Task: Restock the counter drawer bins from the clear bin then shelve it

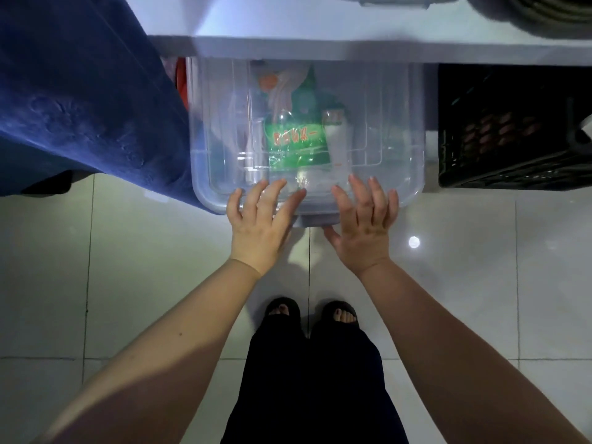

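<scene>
The clear bin [397, 129], lidded and see-through, sits on the floor half under the white counter [320, 30]. Inside it I see a green packet [294, 139], a white bottle [339, 139] and other small items. My left hand [259, 222] and my right hand [365, 225] lie flat, fingers spread, against the bin's near edge and lid, on either side of its front latch. Neither hand holds anything.
A blue cloth [80, 100] hangs down on the left beside the bin. A black crate [512, 129] stands under the counter on the right. Pale floor tiles [128, 267] spread in front, with my feet [312, 310] below the hands.
</scene>
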The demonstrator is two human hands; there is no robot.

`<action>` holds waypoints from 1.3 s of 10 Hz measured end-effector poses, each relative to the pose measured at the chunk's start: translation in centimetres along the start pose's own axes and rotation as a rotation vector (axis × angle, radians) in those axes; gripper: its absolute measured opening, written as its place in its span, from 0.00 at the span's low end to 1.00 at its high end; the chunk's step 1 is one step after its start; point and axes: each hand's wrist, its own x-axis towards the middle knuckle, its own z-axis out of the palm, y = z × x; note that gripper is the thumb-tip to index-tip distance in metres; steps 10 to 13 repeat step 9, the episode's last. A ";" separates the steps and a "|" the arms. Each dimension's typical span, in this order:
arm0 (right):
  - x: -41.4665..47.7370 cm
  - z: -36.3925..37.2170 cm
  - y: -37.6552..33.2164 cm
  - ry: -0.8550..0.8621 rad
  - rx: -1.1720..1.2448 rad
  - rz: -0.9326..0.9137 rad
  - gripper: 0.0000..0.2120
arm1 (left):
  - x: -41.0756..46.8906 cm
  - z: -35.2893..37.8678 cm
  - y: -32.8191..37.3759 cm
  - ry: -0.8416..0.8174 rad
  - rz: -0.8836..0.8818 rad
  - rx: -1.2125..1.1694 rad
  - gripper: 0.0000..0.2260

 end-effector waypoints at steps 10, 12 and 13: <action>2.6 -9.5 2.0 -0.295 0.376 0.252 0.14 | 2.4 -8.8 -0.2 -0.339 -0.151 -0.412 0.12; 2.6 -9.5 2.0 -0.295 0.376 0.252 0.14 | 2.4 -8.8 -0.2 -0.339 -0.151 -0.412 0.12; 2.6 -9.5 2.0 -0.295 0.376 0.252 0.14 | 2.4 -8.8 -0.2 -0.339 -0.151 -0.412 0.12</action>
